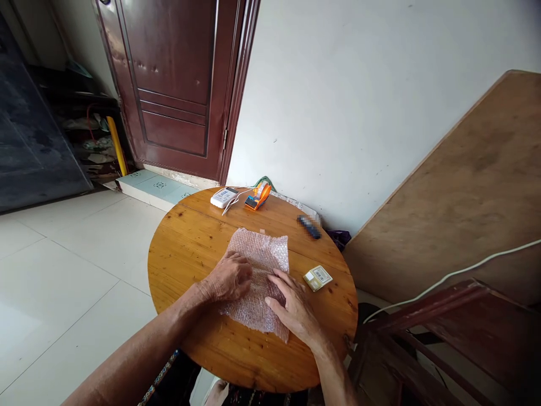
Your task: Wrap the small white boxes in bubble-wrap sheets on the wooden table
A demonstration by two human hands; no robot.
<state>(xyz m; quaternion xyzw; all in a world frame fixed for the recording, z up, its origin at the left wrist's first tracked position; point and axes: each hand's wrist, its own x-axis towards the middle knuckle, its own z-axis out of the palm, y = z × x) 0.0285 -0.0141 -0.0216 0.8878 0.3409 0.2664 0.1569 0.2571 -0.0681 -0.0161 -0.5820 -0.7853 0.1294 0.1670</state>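
A sheet of clear, pinkish bubble wrap (260, 313) lies on the round wooden table (181, 259). My left hand (232, 276) rests on the left part of the sheet with its fingers curled in. Whatever those fingers hold, if anything, is hidden. Along the right side of the wrap, my right hand (293, 307) lies with its fingers apart, the tips touching the plastic. To the right of that hand is a small gold-and-white packet (318, 278) with a barcode label.
Near the table's far edge are a white device (225, 197) with a cable and an orange tape dispenser (258, 195). A dark, blurred-out object (309, 226) lies at the far right. A white wall stands behind, and a dark red wooden chair (439, 316) is at the right.
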